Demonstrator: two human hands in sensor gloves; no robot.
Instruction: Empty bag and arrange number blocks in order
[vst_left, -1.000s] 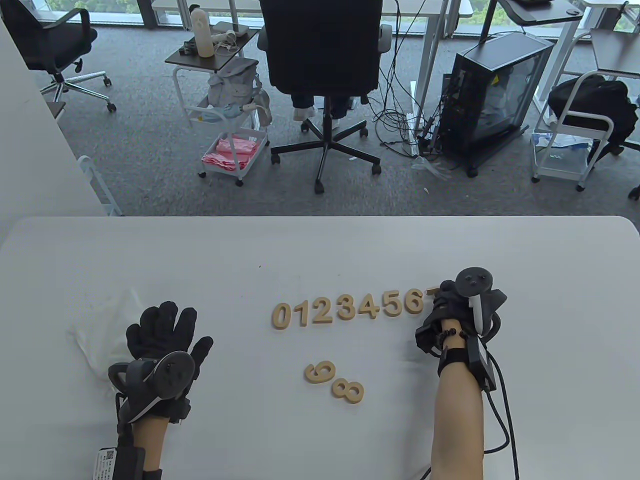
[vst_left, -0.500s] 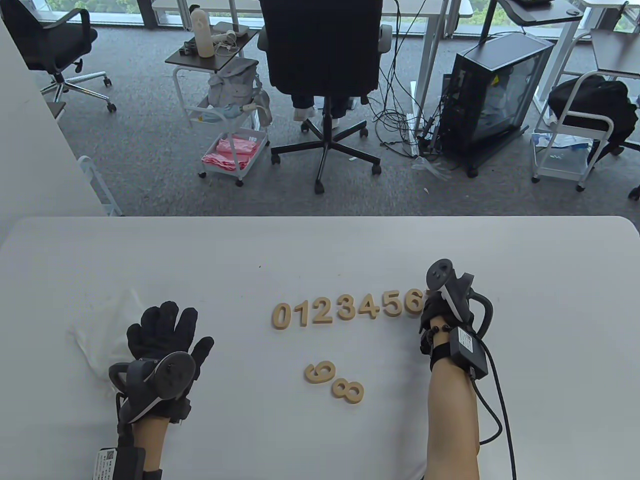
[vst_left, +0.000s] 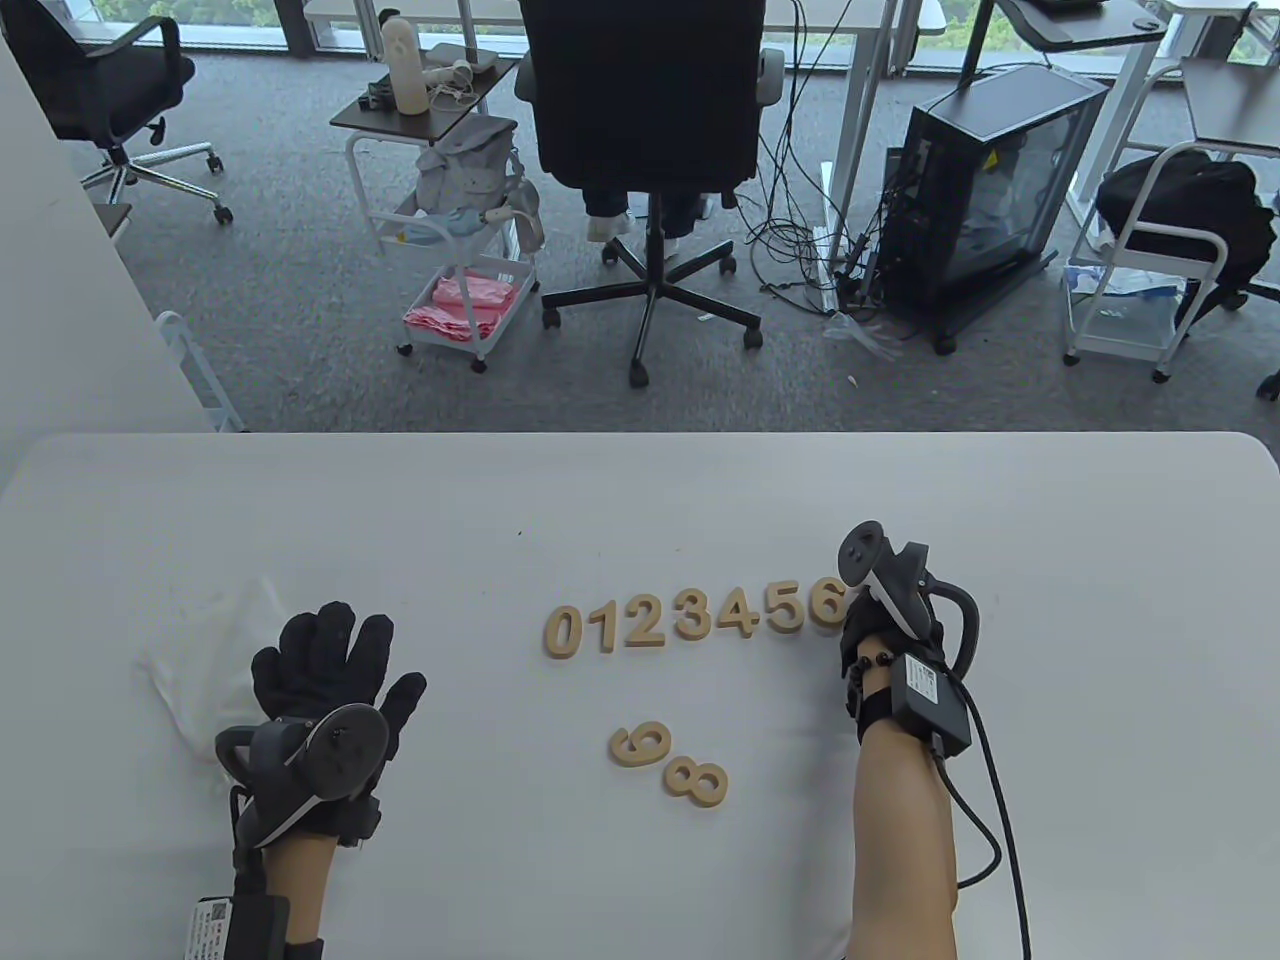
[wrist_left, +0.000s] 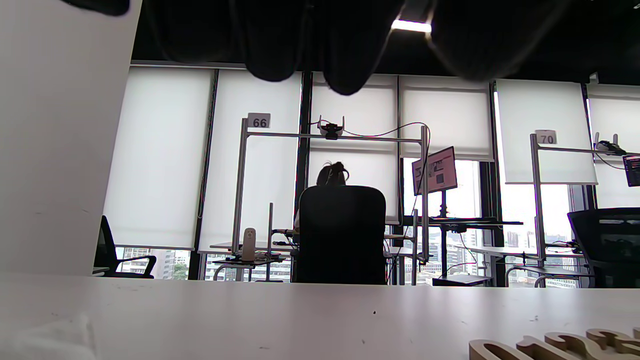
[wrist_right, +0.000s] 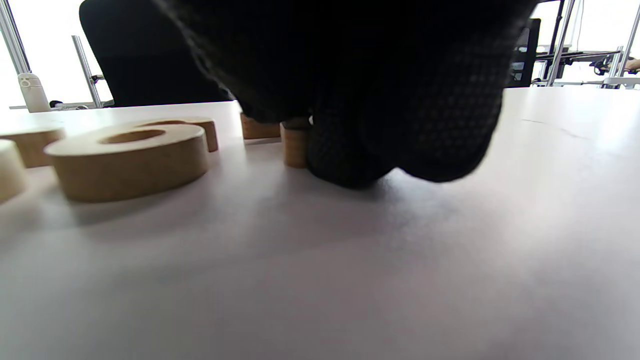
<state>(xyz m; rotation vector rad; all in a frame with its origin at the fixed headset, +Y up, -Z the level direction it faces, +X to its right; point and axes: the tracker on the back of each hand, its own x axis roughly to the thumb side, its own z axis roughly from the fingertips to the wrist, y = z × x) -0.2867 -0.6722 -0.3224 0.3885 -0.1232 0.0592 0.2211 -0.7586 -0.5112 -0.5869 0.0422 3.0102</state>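
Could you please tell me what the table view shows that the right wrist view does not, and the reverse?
Only the table view shows the gloved left hand resting on the white crumpled bag, the loose wooden 9 block and wooden 8 block, and the row's start at the wooden 0 block. Only the right wrist view shows a small wooden piece against the right hand's fingers. Both share the wooden 6 block and the white table.
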